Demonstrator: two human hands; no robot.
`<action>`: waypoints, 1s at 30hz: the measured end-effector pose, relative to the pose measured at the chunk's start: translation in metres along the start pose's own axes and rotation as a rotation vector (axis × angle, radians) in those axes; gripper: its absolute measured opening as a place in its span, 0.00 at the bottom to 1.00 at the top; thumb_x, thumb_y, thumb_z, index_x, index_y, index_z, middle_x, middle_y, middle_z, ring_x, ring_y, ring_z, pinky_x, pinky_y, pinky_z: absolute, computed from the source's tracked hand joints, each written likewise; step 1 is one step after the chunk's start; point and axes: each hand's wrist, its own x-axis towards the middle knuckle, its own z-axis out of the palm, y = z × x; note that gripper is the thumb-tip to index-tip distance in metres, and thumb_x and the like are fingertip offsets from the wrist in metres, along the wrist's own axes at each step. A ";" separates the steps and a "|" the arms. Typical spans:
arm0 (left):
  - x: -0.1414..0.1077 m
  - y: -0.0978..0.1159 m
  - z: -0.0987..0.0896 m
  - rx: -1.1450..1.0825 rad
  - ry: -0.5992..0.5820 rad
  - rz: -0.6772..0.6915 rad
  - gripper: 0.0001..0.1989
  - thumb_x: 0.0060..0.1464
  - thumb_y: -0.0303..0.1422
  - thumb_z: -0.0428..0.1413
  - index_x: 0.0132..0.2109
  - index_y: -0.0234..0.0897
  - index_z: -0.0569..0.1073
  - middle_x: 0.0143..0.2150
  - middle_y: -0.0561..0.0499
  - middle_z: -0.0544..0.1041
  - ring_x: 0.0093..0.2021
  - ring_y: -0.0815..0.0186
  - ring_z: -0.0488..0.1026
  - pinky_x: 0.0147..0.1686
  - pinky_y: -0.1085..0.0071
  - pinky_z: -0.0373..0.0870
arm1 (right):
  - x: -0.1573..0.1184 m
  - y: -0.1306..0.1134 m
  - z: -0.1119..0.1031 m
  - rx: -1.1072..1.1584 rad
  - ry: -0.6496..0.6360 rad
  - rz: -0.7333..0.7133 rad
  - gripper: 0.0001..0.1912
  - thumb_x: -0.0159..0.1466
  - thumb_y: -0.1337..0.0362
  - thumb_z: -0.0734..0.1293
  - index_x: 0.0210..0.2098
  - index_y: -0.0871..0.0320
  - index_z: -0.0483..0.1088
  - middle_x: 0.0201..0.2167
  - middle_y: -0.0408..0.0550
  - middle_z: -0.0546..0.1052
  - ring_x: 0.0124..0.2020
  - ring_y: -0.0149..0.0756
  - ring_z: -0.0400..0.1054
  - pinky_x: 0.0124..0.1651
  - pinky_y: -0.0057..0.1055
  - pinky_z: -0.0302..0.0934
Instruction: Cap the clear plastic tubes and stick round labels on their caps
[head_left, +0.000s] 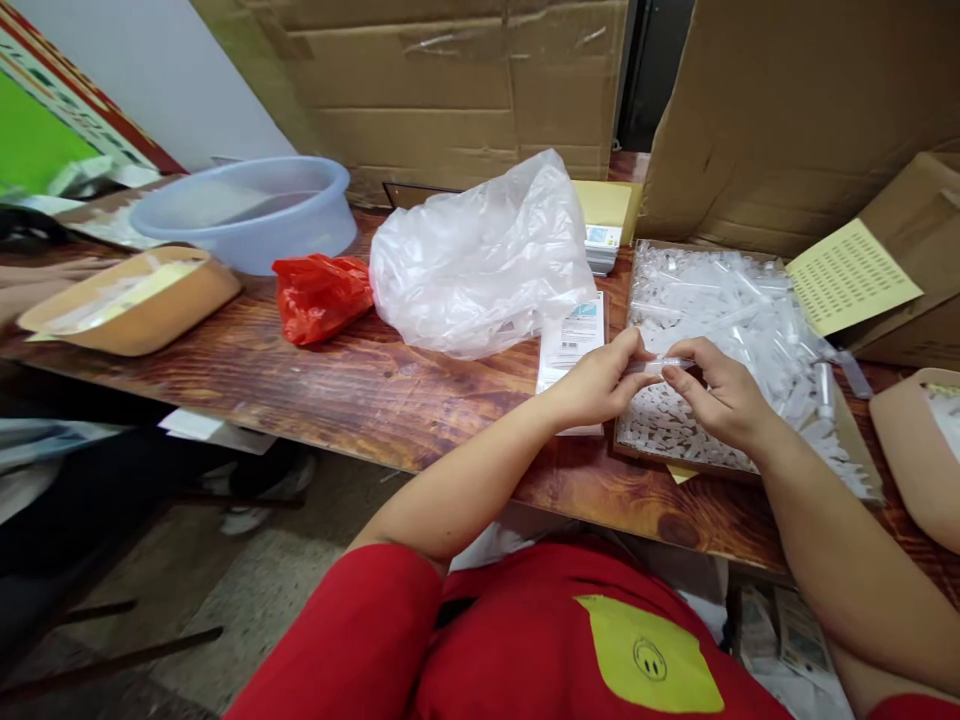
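Observation:
Between my two hands is a small clear plastic tube (660, 366), held level above the near part of a shallow cardboard tray (697, 462). The fingertips of my left hand (611, 375) pinch its left end. My right hand (716, 390) is closed on the other end with thumb and forefinger. Many similar clear tubes (735, 290) are heaped in the tray's far part, with small white plastic pieces (675, 425) nearer me. Left of the tray, printed white cards (574, 340) lie partly beneath my left wrist.
A crumpled clear plastic bag (480, 260), a red bag (319, 295) and a blue basin (255, 215) stand along the table. Another person's hand (60, 272) is by an orange tub (142, 315). A yellow label sheet (855, 277) leans at the right, near a beige tub (911, 455).

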 end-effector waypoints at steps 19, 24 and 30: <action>0.007 -0.021 -0.003 0.234 0.334 -0.121 0.15 0.64 0.36 0.57 0.54 0.35 0.68 0.48 0.44 0.75 0.45 0.62 0.73 0.47 0.64 0.71 | 0.011 0.024 -0.045 -0.303 0.531 0.147 0.20 0.67 0.43 0.63 0.30 0.52 0.66 0.23 0.45 0.69 0.28 0.39 0.63 0.35 0.37 0.58; 0.013 -0.032 -0.008 0.280 0.335 -0.263 0.03 0.62 0.30 0.56 0.43 0.36 0.72 0.43 0.47 0.74 0.42 0.63 0.72 0.47 0.64 0.71 | 0.021 0.066 -0.067 -0.397 0.591 0.208 0.12 0.67 0.50 0.63 0.37 0.52 0.67 0.35 0.51 0.75 0.39 0.48 0.70 0.48 0.46 0.64; 0.007 -0.026 0.005 0.290 0.145 -0.135 0.03 0.61 0.31 0.56 0.38 0.38 0.74 0.41 0.48 0.73 0.44 0.61 0.73 0.49 0.63 0.71 | 0.022 0.093 -0.063 -0.469 0.485 0.269 0.13 0.62 0.54 0.69 0.41 0.54 0.71 0.42 0.53 0.74 0.38 0.44 0.70 0.52 0.49 0.66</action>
